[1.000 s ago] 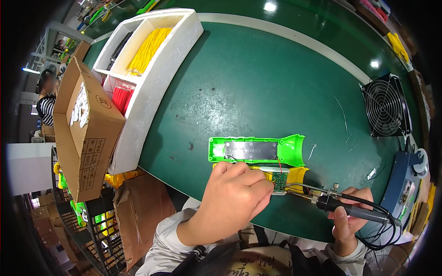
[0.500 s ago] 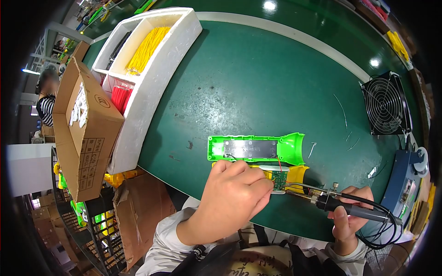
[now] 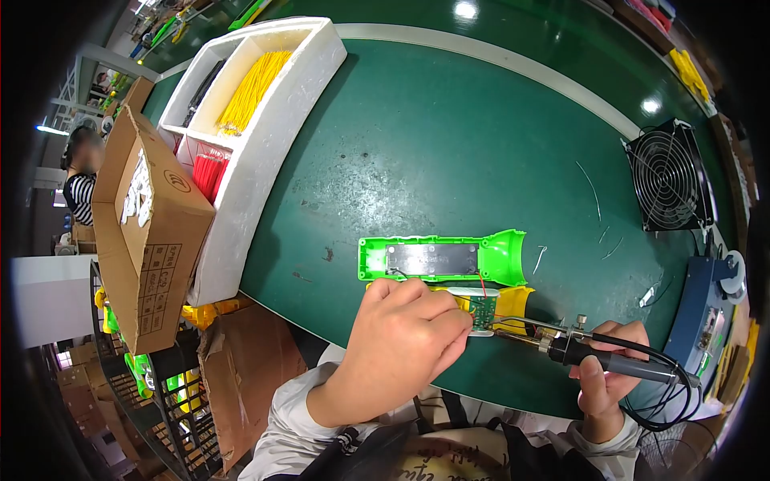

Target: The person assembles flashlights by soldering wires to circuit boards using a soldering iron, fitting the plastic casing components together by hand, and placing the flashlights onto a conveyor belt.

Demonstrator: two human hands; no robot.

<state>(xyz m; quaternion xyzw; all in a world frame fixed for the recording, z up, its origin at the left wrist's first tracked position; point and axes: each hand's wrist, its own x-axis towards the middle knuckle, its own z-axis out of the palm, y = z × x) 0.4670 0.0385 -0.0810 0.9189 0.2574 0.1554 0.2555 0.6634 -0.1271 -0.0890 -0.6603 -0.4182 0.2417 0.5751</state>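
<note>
My right hand is wrapped round the black handle of a soldering iron with a metal feed tube beside it. Its tip reaches the edge of a small green circuit board. My left hand is closed over the board's left side; what its fingertips pinch is hidden. Under the board lies a yellow housing, partly covered by that hand. Just behind it rests a green housing with a black cover inside. A red wire runs from there to the board.
A white foam box holds yellow, red and black wires at the left, beside a cardboard box. At the right stand a black fan and a blue machine. Wire scraps lie near the fan. A person is far left.
The view has shifted slightly, so the table items appear a little further left. Both hands keep their grips, and the iron's tip stays at the board.
</note>
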